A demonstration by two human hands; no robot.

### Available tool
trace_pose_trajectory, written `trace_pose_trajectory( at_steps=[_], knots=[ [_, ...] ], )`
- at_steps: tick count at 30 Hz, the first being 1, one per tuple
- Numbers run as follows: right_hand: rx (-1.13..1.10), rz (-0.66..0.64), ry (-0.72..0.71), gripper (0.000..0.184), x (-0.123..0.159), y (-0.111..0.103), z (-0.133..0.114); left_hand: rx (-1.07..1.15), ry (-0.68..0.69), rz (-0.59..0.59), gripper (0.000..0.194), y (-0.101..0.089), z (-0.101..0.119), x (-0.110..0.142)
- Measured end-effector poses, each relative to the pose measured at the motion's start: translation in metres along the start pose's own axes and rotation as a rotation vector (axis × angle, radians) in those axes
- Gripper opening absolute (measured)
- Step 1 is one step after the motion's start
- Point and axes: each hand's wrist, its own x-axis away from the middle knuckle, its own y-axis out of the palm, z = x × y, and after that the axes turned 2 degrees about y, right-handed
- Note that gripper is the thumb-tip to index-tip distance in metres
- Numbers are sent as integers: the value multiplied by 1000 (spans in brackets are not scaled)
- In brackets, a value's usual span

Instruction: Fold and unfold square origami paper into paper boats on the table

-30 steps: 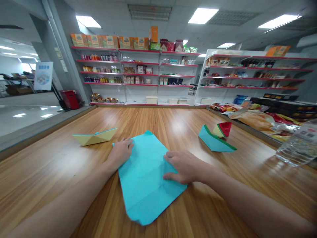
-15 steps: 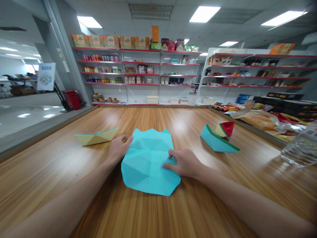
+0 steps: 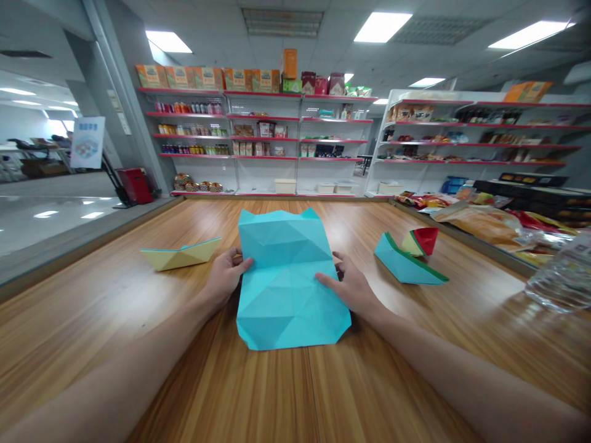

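Observation:
A creased turquoise paper sheet (image 3: 286,277) is held between both my hands, its far half lifted off the wooden table (image 3: 138,320) and its near edge resting on it. My left hand (image 3: 226,274) pinches the sheet's left edge, thumb on top. My right hand (image 3: 351,286) grips the right edge, thumb lying on the paper's face. A yellow paper boat (image 3: 182,253) lies left of my left hand. To the right of my right hand sits a teal-and-green folded paper (image 3: 404,264) with a small red-and-yellow folded paper (image 3: 420,240) behind it.
Snack packets (image 3: 480,221) and a clear plastic bottle (image 3: 561,271) lie along the table's right edge. Store shelves (image 3: 258,138) with boxes and bottles stand behind the table. A red bin (image 3: 133,184) is on the floor at the left.
The turquoise sheet lay flat under both hands; it has been unfolded and its far half raised. Both hands slid to its side edges and took hold.

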Motion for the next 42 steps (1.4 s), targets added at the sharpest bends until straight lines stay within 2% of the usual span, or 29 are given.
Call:
trace_pose_trajectory(
  at_steps=[2, 4, 9, 13, 19, 26, 33, 38, 42],
  knots=[
    [-164, -109, 25, 48, -2, -3, -1, 83, -8, -14, 34, -1, -1, 0],
    [-246, -206, 4, 40, -2, -6, -2, 123, -29, -3, 34, -2, -2, 0],
    [-166, -309, -85, 35, 1, -8, -6, 185, -103, 72, 36, -3, 0, 0],
    [-180, -380, -82, 34, 3, -9, -11, 224, -162, 72, 35, 0, 5, 1],
    [-463, -361, 16, 39, 1, -11, -14, 250, -172, 12, 31, 4, 7, 5],
    [-781, -349, 231, 29, 2, -10, -12, 325, -201, -29, 29, 9, 9, 7],
    [-891, -393, 361, 33, 6, -12, -22, 431, -233, -75, 27, 13, 18, 11],
    [-933, -426, 379, 28, 8, -10, -24, 445, -205, -109, 26, 10, 22, 14],
    [-917, -421, 357, 28, 8, -9, -22, 393, -198, -110, 35, 8, 22, 16]
  ],
)
